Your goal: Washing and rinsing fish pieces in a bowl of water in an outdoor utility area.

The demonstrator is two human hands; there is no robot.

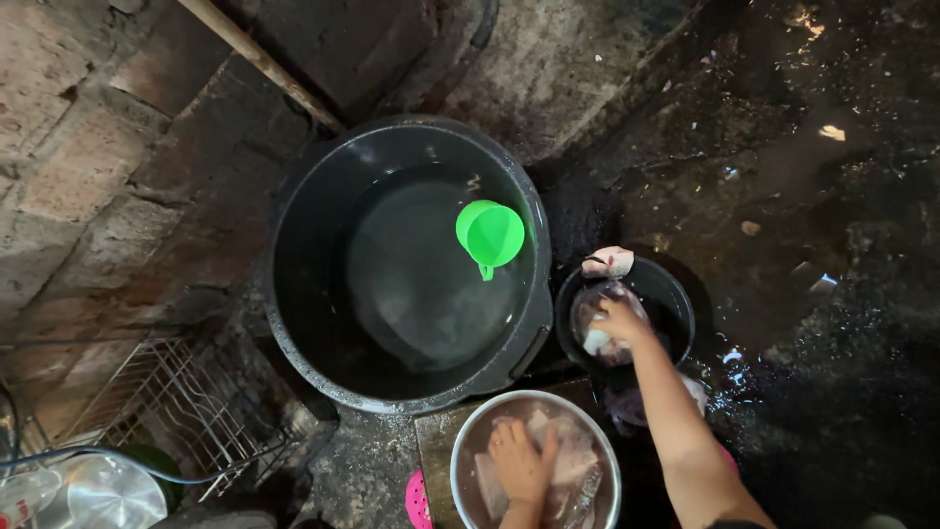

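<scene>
Pale fish pieces rinsed beside the large black plastic water tub (323, 294).
Right hand (619, 320) grips a piece in the small black bucket (676, 294); left hand (519, 460) is pressed flat, open, in the steel bowl (468, 436); a firm hold is advisable.

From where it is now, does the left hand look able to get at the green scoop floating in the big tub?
Probably yes. The left hand rests in the metal bowl right beside the big tub, and the green scoop floats uncovered near the tub's right side. Nothing stands between them; the right hand is off in the small bucket.

One tub (294, 284), two bowls (676, 294), one green scoop (490, 235)
</scene>
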